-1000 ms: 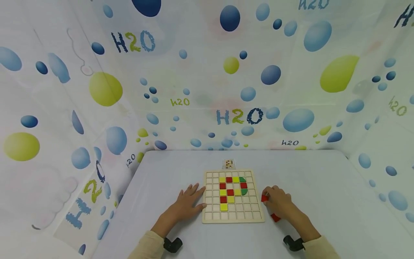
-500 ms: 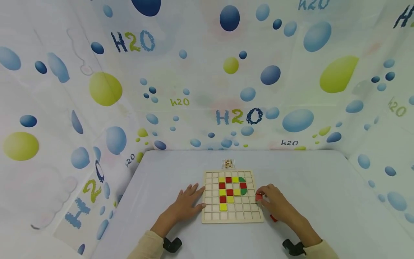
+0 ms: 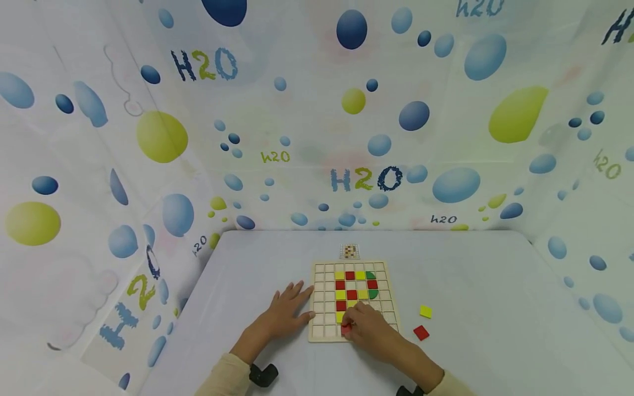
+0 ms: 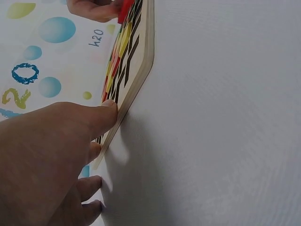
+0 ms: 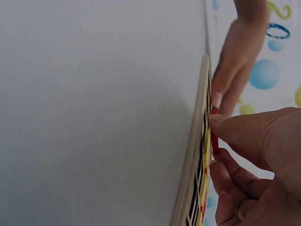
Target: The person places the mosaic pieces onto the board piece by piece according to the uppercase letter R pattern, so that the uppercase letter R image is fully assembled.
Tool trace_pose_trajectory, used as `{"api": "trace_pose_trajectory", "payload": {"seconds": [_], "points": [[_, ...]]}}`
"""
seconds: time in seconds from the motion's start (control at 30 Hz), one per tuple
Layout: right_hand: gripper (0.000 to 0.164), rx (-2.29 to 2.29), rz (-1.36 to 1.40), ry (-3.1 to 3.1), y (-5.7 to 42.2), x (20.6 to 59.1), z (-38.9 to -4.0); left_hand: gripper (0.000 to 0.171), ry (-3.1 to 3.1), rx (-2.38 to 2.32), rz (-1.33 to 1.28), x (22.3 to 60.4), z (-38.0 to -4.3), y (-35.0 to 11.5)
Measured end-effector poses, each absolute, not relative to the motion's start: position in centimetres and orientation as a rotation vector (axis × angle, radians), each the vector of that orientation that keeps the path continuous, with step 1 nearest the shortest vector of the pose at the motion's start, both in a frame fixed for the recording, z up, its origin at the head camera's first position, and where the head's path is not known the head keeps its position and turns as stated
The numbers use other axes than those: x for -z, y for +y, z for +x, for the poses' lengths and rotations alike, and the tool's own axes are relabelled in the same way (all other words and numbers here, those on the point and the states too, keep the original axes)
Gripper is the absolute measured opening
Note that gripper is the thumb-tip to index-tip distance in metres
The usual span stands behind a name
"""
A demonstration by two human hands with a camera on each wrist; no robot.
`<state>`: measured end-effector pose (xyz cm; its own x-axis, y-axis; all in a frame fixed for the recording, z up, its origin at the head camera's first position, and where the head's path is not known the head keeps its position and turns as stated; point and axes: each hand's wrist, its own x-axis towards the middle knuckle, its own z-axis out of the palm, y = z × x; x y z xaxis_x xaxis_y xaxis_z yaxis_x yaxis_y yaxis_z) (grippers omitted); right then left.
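Note:
My right hand (image 3: 369,331) pinches a red square tile (image 3: 346,330) between thumb and fingers, over the near row of a wooden grid board (image 3: 322,340). In the right wrist view this red tile (image 5: 215,141) stands edge-on, close to the board's surface. My left hand (image 3: 287,311) lies spread at the board's left side, thumb and fingertips at the edge. The left wrist view shows its thumb (image 4: 106,115) against the wooden rim. Yellow and red squares with two green rounded pieces (image 3: 371,275) fill several cells; my right hand partly covers some lower ones.
To the right of the board, a yellow tile (image 3: 425,312) and another red tile (image 3: 421,333) lie on the white table (image 3: 475,286). Beyond its far edge sits a small patterned card (image 3: 349,251). A printed curtain (image 3: 297,110) surrounds the table.
My right hand has carried the red tile from the table right of the board leftward to the near row. This uncovers the loose yellow tile. My left hand has stayed put.

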<state>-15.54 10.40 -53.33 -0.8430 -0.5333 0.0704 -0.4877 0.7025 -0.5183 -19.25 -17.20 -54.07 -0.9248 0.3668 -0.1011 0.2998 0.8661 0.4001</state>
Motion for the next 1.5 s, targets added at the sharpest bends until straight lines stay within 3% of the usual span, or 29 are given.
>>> {"api": "trace_pose_trajectory", "payload": {"seconds": [1.13,1.3,1.5], "points": [[0.013,0.710,-0.879,2.884,9.6,53.3,-15.2,0.072,2.845,-0.605,0.531,54.3,-19.3,-17.4],[0.015,0.769,-0.815,2.813,9.9,52.8,-15.0,0.072,2.856,-0.611,0.535,54.4,-19.4,-17.4],[0.017,0.928,-0.551,2.743,13.0,52.0,-14.6,0.072,2.853,-0.602,0.526,54.5,-19.4,-17.5]]}}
